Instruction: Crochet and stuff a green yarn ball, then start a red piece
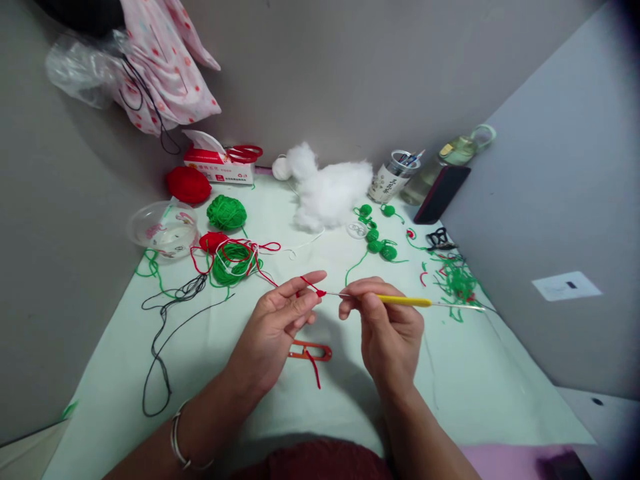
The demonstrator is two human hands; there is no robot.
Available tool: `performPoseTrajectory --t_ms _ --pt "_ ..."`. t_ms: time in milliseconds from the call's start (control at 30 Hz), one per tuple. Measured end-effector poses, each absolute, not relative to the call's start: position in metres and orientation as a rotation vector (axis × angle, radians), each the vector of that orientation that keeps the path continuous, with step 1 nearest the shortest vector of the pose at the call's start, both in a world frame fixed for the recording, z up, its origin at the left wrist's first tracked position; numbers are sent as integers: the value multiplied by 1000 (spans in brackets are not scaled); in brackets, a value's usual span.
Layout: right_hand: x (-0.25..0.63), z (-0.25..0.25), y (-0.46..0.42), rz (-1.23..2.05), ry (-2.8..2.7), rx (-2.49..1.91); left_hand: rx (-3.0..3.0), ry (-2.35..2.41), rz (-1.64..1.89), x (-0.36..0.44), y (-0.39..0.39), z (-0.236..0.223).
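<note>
My right hand (393,327) grips a crochet hook (404,301) by its yellow handle, the metal tip pointing left. A small red crochet piece (321,293) sits at that tip, pinched between the thumb and fingers of my left hand (275,320). Red yarn (270,280) runs over the left fingers and back to a tangle on the table. Just below the left hand lies an orange thread snipper (323,351), partly hidden by the hand. A short red yarn tail (314,370) hangs across it.
Green yarn balls (227,212), a red ball (188,185) and a plastic bowl (165,230) stand at left, near black cord (163,313). White stuffing (330,193) lies at the back. Small green crocheted balls (388,252), yarn scraps (457,280), a pen holder (390,177) and a phone (443,195) are at right.
</note>
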State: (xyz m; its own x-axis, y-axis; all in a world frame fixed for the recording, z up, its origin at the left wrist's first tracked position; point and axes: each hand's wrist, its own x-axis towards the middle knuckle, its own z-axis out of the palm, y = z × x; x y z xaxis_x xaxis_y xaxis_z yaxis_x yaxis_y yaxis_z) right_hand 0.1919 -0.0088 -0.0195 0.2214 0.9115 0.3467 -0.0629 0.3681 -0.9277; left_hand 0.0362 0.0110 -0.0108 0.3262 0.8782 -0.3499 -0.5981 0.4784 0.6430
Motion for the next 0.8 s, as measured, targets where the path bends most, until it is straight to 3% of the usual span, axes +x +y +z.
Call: performPoseTrajectory --t_ms 167,433,667,800 --pt "190 -22 -7 981 -1078 -900 573 776 1025 40 7 -13" --pt "188 -22 -9 821 -1267 -973 710 791 1004 41 8 -16" --pt "184 -31 -20 168 -1686 -1095 476 751 949 48 6 -17" --pt "189 -27 -14 445 -1421 -1088 384 699 903 43 10 -14"
